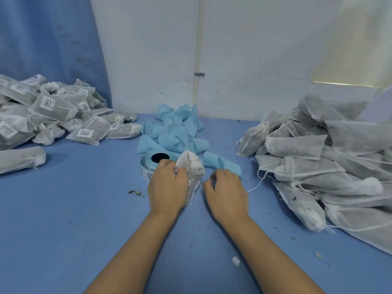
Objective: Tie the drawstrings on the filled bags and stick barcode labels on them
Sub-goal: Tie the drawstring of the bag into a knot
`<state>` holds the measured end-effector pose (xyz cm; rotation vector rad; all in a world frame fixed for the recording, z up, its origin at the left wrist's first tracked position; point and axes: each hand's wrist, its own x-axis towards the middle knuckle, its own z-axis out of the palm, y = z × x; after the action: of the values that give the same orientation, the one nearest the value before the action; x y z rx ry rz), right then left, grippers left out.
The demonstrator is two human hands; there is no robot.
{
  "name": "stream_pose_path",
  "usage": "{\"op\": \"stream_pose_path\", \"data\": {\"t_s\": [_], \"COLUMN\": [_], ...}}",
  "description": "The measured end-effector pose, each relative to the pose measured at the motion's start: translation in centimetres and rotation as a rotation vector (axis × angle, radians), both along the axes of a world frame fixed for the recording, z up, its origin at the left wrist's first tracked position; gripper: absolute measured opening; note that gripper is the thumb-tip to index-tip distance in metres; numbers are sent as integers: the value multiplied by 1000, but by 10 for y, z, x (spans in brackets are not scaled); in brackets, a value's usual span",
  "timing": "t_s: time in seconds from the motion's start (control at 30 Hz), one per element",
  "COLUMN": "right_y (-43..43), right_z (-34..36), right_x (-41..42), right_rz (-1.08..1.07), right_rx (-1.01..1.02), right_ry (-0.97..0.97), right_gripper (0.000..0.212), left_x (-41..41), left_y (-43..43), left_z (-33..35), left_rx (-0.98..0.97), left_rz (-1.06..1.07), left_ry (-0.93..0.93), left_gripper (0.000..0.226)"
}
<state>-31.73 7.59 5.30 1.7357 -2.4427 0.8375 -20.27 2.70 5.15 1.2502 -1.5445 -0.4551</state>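
A filled white fabric bag (193, 166) stands upright in the middle of the blue table. My left hand (166, 184) grips its gathered neck, fingers curled round the cloth. My right hand (226, 190) sits just right of the bag with fingers curled; a thin white drawstring (254, 186) runs from under it to the right, and whether it pinches that string is hidden. A roll of barcode labels (151, 164) lies flat right behind my left hand.
A heap of tied, labelled bags (57, 115) fills the left side. A heap of unlabelled bags (322, 162) with loose strings fills the right. Crumpled blue backing paper (176, 132) lies behind the roll. Dry leaf crumbs (135, 193) dot the table (74, 219).
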Motion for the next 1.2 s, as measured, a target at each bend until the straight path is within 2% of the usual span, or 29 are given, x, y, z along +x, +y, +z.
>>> {"op": "stream_pose_path", "data": {"t_s": [0.07,0.13,0.23,0.33,0.43,0.53,0.63,0.77,0.93,1.03,1.07,1.2], "right_y": [-2,-2,-3,-4,-3,-3,-4,-7,-11,-12,-12,-9], "right_z": [-2,-3,-6,-7,-6,-6,-4,-2,-2,-3,-4,-6], "right_x": [-3,-2,-3,-6,-7,-9,-14,-25,-26,-26,-26,-20], "right_rz": [85,136,155,178,240,269,269,190,128,115,100,-4], "right_rx": [17,9,-31,-154,-170,-171,-304,-416,-489,-537,-538,-550], "right_ry": [37,-5,-154,-300,-439,-552,-825,-1245,-1491,-1520,-1459,-872], "right_gripper": [44,51,49,43,42,43,38,43,42,44,43,32], "left_x": [1,3,5,6,6,4,-1,-4,-4,-2,-1,1], "left_y": [-2,-4,-7,-3,-1,3,7,7,7,5,4,0], "left_z": [-2,-3,-2,2,6,6,5,4,3,4,5,5], "left_rx": [38,94,174,243,275,279,261,235,206,200,216,276], "left_rz": [9,8,-118,-386,-518,-582,-643,-656,-639,-603,-593,-575], "left_ry": [-5,35,196,357,427,419,385,360,416,473,497,560], "left_gripper": [34,35,35,32,14,18,24,23,20,26,27,27]}}
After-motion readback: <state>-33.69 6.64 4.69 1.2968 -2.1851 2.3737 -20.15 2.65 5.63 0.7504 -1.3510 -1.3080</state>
